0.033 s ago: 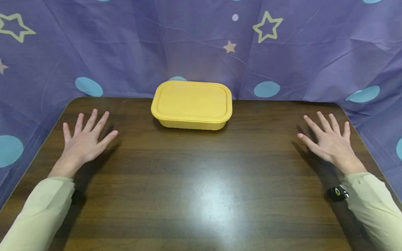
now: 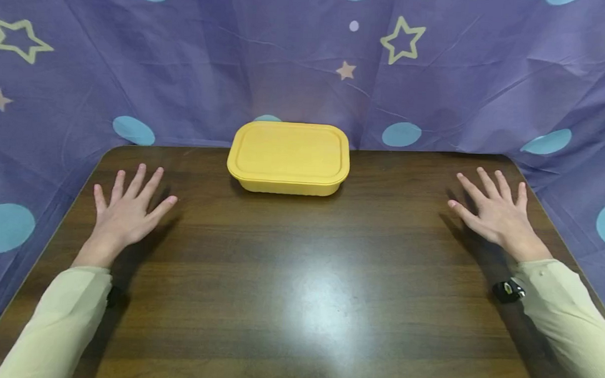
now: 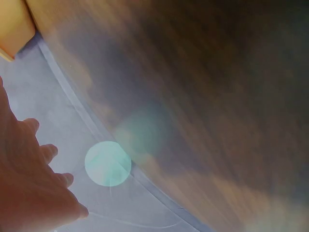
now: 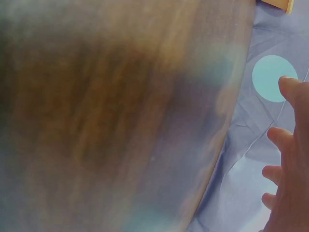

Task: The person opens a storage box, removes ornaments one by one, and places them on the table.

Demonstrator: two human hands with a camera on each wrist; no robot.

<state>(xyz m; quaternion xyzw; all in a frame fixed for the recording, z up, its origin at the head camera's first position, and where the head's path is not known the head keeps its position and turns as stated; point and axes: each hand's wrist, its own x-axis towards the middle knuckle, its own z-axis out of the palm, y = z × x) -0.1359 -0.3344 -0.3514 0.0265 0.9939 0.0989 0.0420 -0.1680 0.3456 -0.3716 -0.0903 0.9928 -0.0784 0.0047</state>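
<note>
Here, one smooth, round-cornered yellow box (image 2: 289,155) is sitting at the back of the wood-grained tabletop (image 2: 219,286); left hand (image 2: 123,219) and right hand (image 2: 501,218), fingers splaying wide, are hovering empty over its opposite sides.

Box (image 2: 288,158) on table (image 2: 219,286), before curtain (image 2: 292,60)

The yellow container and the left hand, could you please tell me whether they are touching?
Apart: the head view shows tabletop between the left hand and yellow container.
</note>
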